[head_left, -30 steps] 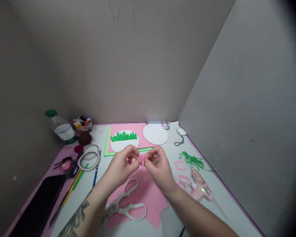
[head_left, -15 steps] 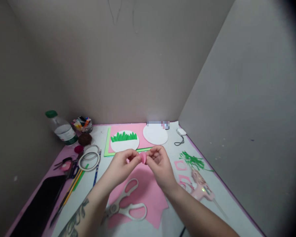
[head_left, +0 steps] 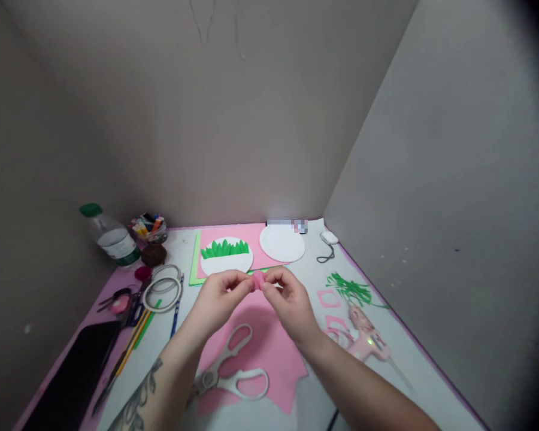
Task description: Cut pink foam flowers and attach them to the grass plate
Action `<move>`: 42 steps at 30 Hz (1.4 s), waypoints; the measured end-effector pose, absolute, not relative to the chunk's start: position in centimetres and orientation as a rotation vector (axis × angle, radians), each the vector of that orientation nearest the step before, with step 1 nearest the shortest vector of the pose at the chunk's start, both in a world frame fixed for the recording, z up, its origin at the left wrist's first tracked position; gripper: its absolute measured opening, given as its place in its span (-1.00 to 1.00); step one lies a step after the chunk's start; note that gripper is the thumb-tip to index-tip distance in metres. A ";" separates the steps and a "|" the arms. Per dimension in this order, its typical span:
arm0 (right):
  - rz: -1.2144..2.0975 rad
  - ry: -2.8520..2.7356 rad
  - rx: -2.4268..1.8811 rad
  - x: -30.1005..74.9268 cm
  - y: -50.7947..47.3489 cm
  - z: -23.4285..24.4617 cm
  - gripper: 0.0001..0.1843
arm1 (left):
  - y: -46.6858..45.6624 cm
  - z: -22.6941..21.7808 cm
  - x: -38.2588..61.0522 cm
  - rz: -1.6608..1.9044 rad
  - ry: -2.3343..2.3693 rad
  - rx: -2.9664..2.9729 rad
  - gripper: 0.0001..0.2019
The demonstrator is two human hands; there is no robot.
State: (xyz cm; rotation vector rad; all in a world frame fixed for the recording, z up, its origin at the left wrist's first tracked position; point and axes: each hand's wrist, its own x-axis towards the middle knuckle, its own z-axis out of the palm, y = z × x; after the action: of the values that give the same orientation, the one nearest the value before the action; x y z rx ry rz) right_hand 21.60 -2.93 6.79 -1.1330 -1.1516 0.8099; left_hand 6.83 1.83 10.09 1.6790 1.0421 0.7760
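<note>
Both hands have drifted slightly up and away from the body over the last second, and the small pink piece (head_left: 258, 281) between them shows less than it did, squeezed narrower. The left hand (head_left: 218, 299) and right hand (head_left: 290, 299) meet in mid-air above the tabletop (head_left: 308, 276). The fingers (head_left: 240, 282) of each are closed together, pinching the pink piece from opposite sides. It looks folded or rolled, though it is too small to tell which. Judging by how it has shrunk, the pinch is tighter now and the piece is being compressed, not opened out.

Directly below the hands lies a pink foam sheet (head_left: 273, 359) with jagged cut edges. White-handled scissors (head_left: 233, 371) rest on its left part. Farther back sits a white disc with green paper grass (head_left: 227, 256), and beside it a plain white disc (head_left: 282, 243). To the right are green trimmings (head_left: 353, 291), pink square frames (head_left: 329, 298) and a pink glue gun (head_left: 363, 335). To the left are tape rings (head_left: 162, 293) and a water bottle (head_left: 110, 236).
</note>
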 end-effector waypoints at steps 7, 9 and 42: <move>0.858 -1.071 -1.186 21.8 -2.8 7.1 -0.81 | 1.9 10.1 7.0 0.748 1.040 1.709 -0.79; 0.851 -1.045 -1.209 21.9 -2.7 7.3 -0.79 | 1.8 10.1 7.2 0.813 1.104 1.744 -0.83; 1.038 -0.866 -1.116 22.5 -2.1 6.1 -0.70 | 1.4 9.7 7.9 0.807 1.118 1.492 -0.78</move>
State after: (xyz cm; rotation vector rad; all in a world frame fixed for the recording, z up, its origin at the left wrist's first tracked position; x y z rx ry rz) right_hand 22.46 -2.11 6.10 -1.1156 -0.8663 1.0384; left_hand 7.85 1.37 9.75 1.4917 1.1184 0.8069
